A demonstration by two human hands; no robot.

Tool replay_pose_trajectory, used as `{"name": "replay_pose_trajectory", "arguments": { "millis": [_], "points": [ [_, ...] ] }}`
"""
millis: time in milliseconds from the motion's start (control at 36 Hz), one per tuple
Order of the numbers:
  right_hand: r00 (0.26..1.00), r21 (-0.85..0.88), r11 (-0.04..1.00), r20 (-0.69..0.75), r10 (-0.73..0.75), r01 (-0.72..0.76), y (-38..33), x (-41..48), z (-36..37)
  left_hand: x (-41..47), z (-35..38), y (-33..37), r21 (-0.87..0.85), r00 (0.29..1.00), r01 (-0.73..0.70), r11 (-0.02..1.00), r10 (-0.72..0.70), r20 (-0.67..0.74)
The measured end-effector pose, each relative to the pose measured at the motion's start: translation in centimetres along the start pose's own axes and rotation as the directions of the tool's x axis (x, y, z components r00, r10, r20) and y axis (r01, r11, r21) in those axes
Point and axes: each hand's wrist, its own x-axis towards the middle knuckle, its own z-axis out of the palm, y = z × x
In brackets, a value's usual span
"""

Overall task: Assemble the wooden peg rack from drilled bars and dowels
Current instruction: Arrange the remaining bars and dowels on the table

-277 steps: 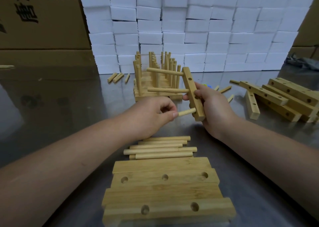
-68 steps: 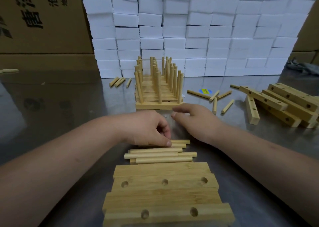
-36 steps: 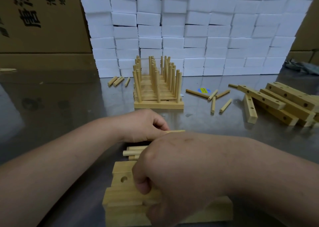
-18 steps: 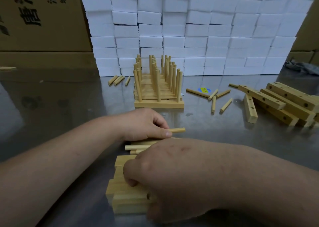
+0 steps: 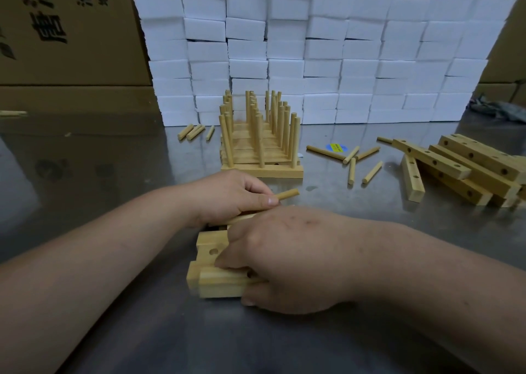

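My left hand (image 5: 233,194) pinches a short dowel (image 5: 289,195) whose tip sticks out to the right, just above the dowel pile near me. My right hand (image 5: 284,259) lies over the stack of drilled bars (image 5: 210,262) in front of me, fingers curled round the nearest bar (image 5: 222,284). The hand hides most of the stack and the loose dowels behind it. Finished bars with upright pegs (image 5: 260,143) stand in a row at the table's middle.
Loose dowels (image 5: 351,161) lie right of the finished row, a few more (image 5: 193,131) to its left. A heap of drilled bars (image 5: 466,168) sits at the right edge. White foam blocks (image 5: 327,49) and cardboard boxes (image 5: 65,32) wall the back.
The pegged bar I was filling now stands with the finished row. My right hand came back to the near stack and closed on a bar; my left hand lifted a dowel from the pile.
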Motion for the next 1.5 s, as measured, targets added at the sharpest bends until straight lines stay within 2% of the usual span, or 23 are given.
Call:
{"name": "replay_pose_trajectory", "arguments": {
  "millis": [56,139,167,222,250,278,306,333,417,500,528,583,694,833,972,1167,1306,1389,1500],
  "points": [
    [1.000,0.005,1.000,-0.017,0.005,-0.005,-0.1,0.0,-0.2,0.2,-0.2,-0.2,-0.019,1.000,0.001,1.000,-0.001,-0.002],
    [1.000,0.109,0.994,0.016,0.007,-0.009,0.1,-0.1,-1.4,0.1,-0.3,0.2,0.006,1.000,0.007,1.000,-0.007,0.012],
    [0.999,0.164,0.986,0.013,0.040,-0.042,0.6,-0.1,-1.8,-0.2,-0.4,0.2,0.031,0.999,-0.031,0.999,0.031,0.016],
    [0.986,0.369,0.923,-0.082,0.147,-0.107,1.8,-0.2,-2.3,-0.3,-0.2,0.3,-0.026,0.994,-0.112,0.993,0.111,-0.006],
    [0.965,0.500,0.860,-0.158,0.209,-0.105,2.4,-0.2,-2.4,-0.4,0.0,0.4,-0.102,0.991,-0.131,0.986,0.127,-0.045],
    [0.931,0.626,0.775,-0.228,0.287,-0.086,3.0,-0.1,-2.4,-0.6,0.0,0.4,-0.041,0.986,-0.159,0.986,0.157,-0.061],
    [0.881,0.739,0.671,-0.279,0.383,-0.058,3.6,0.0,-2.3,-0.5,0.0,0.4,-0.045,0.990,-0.110,0.993,0.105,-0.089],
    [0.823,0.831,0.555,-0.295,0.485,-0.029,4.3,0.2,-2.2,-0.5,0.0,0.3,0.065,0.993,-0.065,0.996,0.071,-0.097],
    [0.671,0.977,0.196,-0.204,0.713,0.089,6.2,0.6,-1.9,-0.5,-0.2,0.4,0.093,0.998,-0.010,0.996,0.016,-0.062],
    [0.553,0.993,0.031,-0.089,0.828,0.113,8.0,0.7,-1.5,-0.4,-0.1,0.6,0.104,0.999,0.004,0.995,0.002,-0.050],
    [0.533,0.993,-0.008,-0.058,0.844,0.120,8.5,0.6,-1.3,-0.6,-0.1,0.9,0.103,0.998,0.014,0.995,-0.008,-0.056],
    [0.548,0.985,-0.065,-0.033,0.836,0.157,9.2,0.6,-0.9,-0.6,0.0,0.9,0.097,0.998,0.016,0.995,-0.009,-0.066],
    [0.611,0.990,-0.020,-0.070,0.789,0.138,9.6,0.7,-0.1,-0.5,0.1,0.8,0.099,0.998,0.021,0.995,-0.015,-0.062],
    [0.643,0.975,-0.096,-0.058,0.764,0.202,9.8,0.8,0.7,-0.5,-0.1,0.9,0.039,0.995,0.006,0.999,-0.002,-0.103],
    [0.719,0.991,-0.061,-0.041,0.694,0.115,10.2,0.7,1.4,-0.5,0.0,1.0,0.014,0.994,0.007,1.000,-0.005,-0.112],
    [0.739,0.991,-0.107,0.016,0.673,0.076,10.6,0.8,1.7,-0.4,0.0,0.6,-0.080,0.979,-0.031,0.996,0.014,-0.204],
    [0.760,0.998,-0.042,-0.003,0.650,0.040,10.9,0.7,1.8,0.0,0.3,0.4,-0.165,0.965,-0.055,0.985,0.010,-0.262],
    [0.801,1.000,0.006,-0.015,0.598,0.015,11.0,0.7,1.8,0.1,0.5,0.3,-0.186,0.956,-0.068,0.980,0.010,-0.294],
    [0.835,0.985,0.166,-0.055,0.547,-0.044,11.3,0.6,2.0,0.3,0.4,0.0,-0.192,0.955,-0.064,0.979,0.005,-0.296]
  ]
}}
